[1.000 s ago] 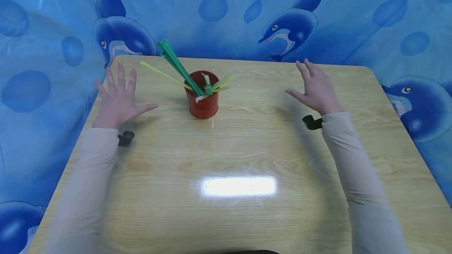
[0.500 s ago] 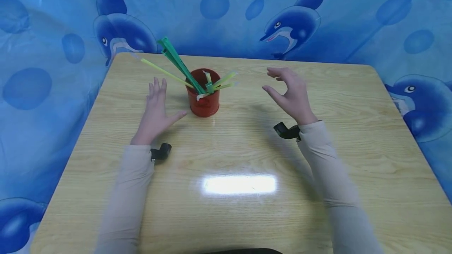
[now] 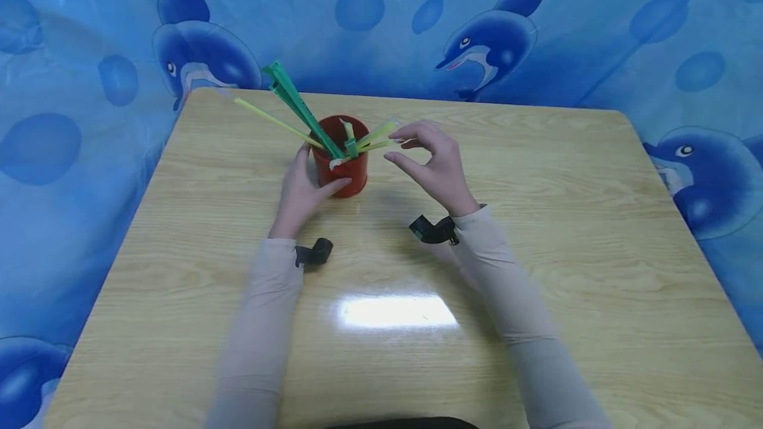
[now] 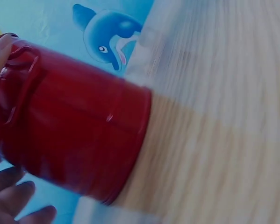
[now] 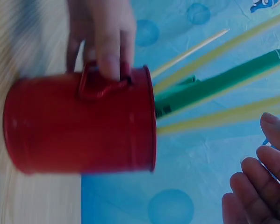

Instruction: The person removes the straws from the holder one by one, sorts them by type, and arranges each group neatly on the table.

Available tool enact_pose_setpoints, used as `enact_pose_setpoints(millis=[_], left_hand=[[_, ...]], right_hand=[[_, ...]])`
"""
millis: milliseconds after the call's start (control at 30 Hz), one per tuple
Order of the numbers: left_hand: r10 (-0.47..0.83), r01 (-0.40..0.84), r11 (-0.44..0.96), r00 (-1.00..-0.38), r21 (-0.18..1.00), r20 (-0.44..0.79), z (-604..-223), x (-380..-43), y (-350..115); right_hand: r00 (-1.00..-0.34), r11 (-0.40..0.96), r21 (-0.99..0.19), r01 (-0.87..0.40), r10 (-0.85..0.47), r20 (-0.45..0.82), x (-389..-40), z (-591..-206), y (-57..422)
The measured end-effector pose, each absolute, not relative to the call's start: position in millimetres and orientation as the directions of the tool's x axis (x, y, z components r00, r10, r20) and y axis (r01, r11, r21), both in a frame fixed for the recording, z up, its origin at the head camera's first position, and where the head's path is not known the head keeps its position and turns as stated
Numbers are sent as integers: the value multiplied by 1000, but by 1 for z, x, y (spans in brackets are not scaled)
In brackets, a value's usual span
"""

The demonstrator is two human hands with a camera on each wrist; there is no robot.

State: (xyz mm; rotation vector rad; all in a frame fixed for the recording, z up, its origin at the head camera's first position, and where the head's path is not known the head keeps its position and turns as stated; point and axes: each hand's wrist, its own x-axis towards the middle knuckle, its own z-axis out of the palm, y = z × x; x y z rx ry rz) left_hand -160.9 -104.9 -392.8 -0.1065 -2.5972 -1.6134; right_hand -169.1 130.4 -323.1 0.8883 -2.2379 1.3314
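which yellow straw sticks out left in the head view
The long straw slanting left below the green sticks; no other yellow straw goes left of the cup.

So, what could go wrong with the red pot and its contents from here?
With only the left grip on the red pot, it could tip if pulled. The green strips lean far out of it, so they might spill then. The right grip is close to some yellow sticks and might knock them.

I see the red cup (image 3: 358, 171) left of centre as smooth, glossy painted metal, the worktop (image 3: 566, 270) as polished wood grain, the backdrop (image 3: 286, 18) as shiny, creased sheeting; the straws (image 5: 219, 115) look plastic, though blurred.
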Motion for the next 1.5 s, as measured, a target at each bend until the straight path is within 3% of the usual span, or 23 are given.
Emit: enact_pose_setpoints(millis=[233, 467, 700, 967, 1200, 1500], left_hand=[[-54, 122, 201, -989, 972, 135, -410, -156, -93], [-57, 160, 267, -982, 950, 181, -414, -154, -87], [-57, 149, 255, -984, 955, 169, -408, -157, -90], [-60, 142, 265, -985, 954, 163, -407, -161, -94], [-60, 137, 269, -986, 953, 159, -407, -165, -97], [-78, 93, 212, -991, 973, 112, -408, -168, -103]], right_hand=[[-784, 333, -710, -621, -271, 559, -169, -333, 115], [-792, 361, -705, -610, -276, 545, -167, -337, 111], [-754, 323, -681, -657, -272, 599, -172, -335, 106], [-788, 220, -759, -613, -246, 564, -177, -332, 106], [-780, 182, -765, -618, -269, 566, -180, -331, 105], [-775, 124, -766, -631, -142, 615, -184, -324, 110]])
